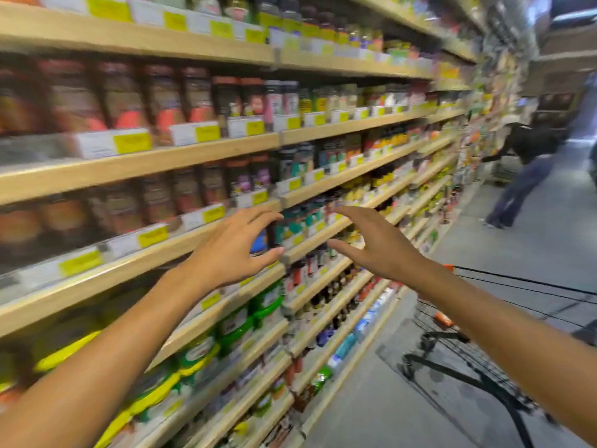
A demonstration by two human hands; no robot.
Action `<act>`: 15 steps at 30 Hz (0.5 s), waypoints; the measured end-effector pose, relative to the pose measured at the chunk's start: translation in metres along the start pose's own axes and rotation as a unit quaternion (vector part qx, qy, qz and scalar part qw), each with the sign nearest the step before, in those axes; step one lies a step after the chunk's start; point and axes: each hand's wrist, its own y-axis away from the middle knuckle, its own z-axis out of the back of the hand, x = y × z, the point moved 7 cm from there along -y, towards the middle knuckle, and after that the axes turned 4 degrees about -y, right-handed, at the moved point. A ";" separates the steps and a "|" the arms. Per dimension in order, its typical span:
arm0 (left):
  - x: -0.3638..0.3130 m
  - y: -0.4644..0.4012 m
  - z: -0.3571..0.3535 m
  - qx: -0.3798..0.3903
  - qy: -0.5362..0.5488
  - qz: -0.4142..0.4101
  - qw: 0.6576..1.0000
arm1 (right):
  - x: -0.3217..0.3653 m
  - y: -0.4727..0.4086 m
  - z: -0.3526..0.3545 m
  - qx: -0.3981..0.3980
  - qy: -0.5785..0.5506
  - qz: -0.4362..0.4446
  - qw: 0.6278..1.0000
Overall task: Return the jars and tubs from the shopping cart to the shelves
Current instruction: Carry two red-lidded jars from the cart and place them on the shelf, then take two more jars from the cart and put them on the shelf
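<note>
Both my arms reach toward the wooden shelves (193,156). My left hand (226,250) has its grip apart, fingers and thumb spread in a wide curve, holding nothing. My right hand (371,244) is the same, grip apart and empty. Between them, on the shelf, stands a jar with a blue label (259,242), just behind my left fingertips; I cannot tell if they touch it. The shopping cart (458,344) stands at my right on the grey floor (533,227). The picture is blurred.

Two bare hands (226,250) (374,247) are seen, one black wire shopping cart (458,347), one distant person (529,169); the blurred jars cannot be counted.
</note>
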 end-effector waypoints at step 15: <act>-0.297 -0.224 -0.229 0.109 0.074 -0.162 0.978 | -0.350 0.175 0.083 0.045 0.133 -0.231 0.963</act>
